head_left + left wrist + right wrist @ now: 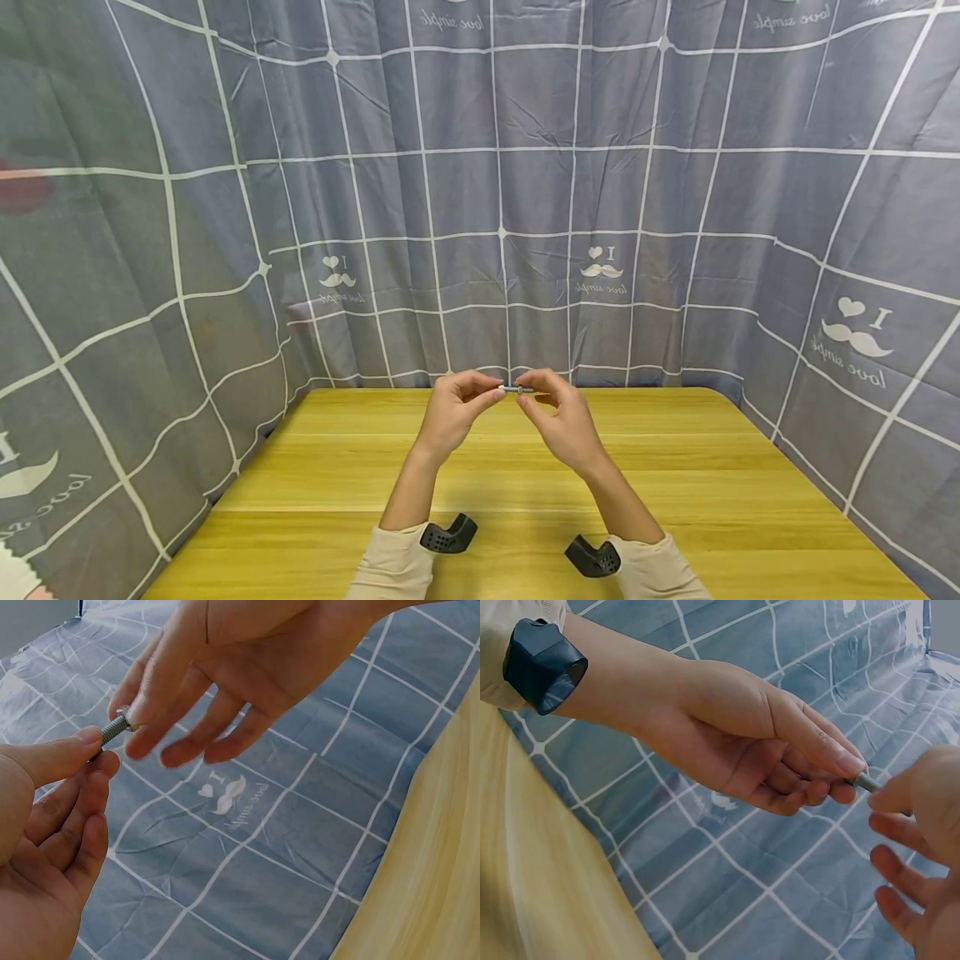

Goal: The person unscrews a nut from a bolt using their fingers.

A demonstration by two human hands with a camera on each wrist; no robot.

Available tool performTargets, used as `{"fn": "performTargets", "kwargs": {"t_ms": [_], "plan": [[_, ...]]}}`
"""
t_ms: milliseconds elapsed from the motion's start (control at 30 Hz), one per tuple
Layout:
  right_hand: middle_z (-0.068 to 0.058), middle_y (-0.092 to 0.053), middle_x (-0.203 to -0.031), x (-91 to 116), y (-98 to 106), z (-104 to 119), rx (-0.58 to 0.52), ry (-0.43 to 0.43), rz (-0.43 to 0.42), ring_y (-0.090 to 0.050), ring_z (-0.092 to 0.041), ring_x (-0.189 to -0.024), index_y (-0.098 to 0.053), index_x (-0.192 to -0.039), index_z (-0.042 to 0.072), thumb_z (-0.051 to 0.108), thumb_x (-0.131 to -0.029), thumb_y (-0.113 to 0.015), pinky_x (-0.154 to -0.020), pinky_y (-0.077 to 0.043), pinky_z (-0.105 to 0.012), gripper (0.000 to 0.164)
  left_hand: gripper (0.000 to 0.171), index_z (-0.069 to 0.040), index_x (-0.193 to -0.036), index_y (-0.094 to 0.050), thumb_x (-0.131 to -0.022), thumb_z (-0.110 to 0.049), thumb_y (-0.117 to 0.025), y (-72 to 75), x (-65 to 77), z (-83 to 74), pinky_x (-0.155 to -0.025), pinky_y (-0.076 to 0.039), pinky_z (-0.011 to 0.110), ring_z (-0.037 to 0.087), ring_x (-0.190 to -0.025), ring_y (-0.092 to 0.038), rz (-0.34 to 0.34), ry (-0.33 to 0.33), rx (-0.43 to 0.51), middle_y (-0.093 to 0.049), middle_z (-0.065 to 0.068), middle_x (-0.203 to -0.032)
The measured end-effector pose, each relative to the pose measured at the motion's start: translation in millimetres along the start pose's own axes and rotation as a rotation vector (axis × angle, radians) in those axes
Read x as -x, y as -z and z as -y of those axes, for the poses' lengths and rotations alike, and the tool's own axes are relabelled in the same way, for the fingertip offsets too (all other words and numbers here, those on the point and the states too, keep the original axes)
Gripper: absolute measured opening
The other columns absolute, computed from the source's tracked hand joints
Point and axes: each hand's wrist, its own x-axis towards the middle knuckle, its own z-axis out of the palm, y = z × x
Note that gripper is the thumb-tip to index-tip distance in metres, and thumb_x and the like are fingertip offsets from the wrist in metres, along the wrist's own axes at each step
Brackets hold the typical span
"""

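Observation:
A small metal bolt (510, 389) is held level between the two hands, its threaded shank (114, 730) showing in the left wrist view. My left hand (447, 412) pinches one end between thumb and fingertips, which hide that end. Partway along the shank sits a nut (521, 390). Thumb and index finger of my right hand (558, 421) close around the nut, while the other fingers spread loosely below in the left wrist view. From the right wrist view, a short piece of shank (868, 782) lies between the fingertips of both hands.
Below the hands is a yellow wood-grain table (510, 483). A grey curtain with white grid lines (465, 200) surrounds it at the back and sides. Black wrist mounts (448, 534) sit on the beige sleeves (393, 562).

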Motion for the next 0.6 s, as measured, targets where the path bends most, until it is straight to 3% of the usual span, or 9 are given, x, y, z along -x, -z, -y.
{"fn": "performTargets", "kwargs": {"t_ms": [133,333,500,600], "plan": [[-0.014,-0.069,-0.125,0.5,-0.4,-1.1,-0.008,-0.015,0.021,-0.065,-0.031,-0.115,-0.067,-0.130,0.003,0.014,-0.101,-0.071,-0.097,-0.051,-0.056,0.031,0.011,0.009,-0.103,-0.076,-0.094,0.003,-0.074,0.4,0.2,-0.4,-0.080,-0.059,0.030,0.018,-0.086,-0.071,0.000,-0.002,-0.004,-0.074,0.018,-0.096],[-0.006,-0.071,-0.116,0.6,-0.6,-3.0,0.022,0.026,-0.003,-0.065,-0.027,-0.107,-0.074,-0.117,0.004,0.008,-0.101,-0.069,-0.093,-0.053,-0.054,0.018,0.012,0.009,-0.104,-0.076,-0.093,0.004,-0.074,0.1,0.3,-0.5,-0.081,-0.059,0.031,0.022,-0.088,-0.072,0.004,0.002,-0.007,-0.074,0.018,-0.097],[-0.010,-0.069,-0.125,0.7,0.2,-2.7,0.010,0.024,0.002,-0.064,-0.029,-0.116,-0.069,-0.131,0.007,0.012,-0.099,-0.073,-0.098,-0.050,-0.056,0.033,0.012,0.010,-0.103,-0.075,-0.093,0.003,-0.074,0.1,0.2,-1.7,-0.081,-0.059,0.031,0.020,-0.088,-0.071,0.002,0.007,-0.004,-0.074,0.018,-0.097],[-0.008,-0.071,-0.122,0.8,0.1,-3.2,0.010,-0.003,-0.010,-0.066,-0.026,-0.110,-0.069,-0.130,0.008,0.019,-0.102,-0.070,-0.094,-0.053,-0.051,0.030,0.012,0.011,-0.103,-0.075,-0.094,0.004,-0.074,0.1,0.3,-1.7,-0.081,-0.059,0.031,0.021,-0.087,-0.071,0.000,0.001,-0.008,-0.074,0.019,-0.097]]}}
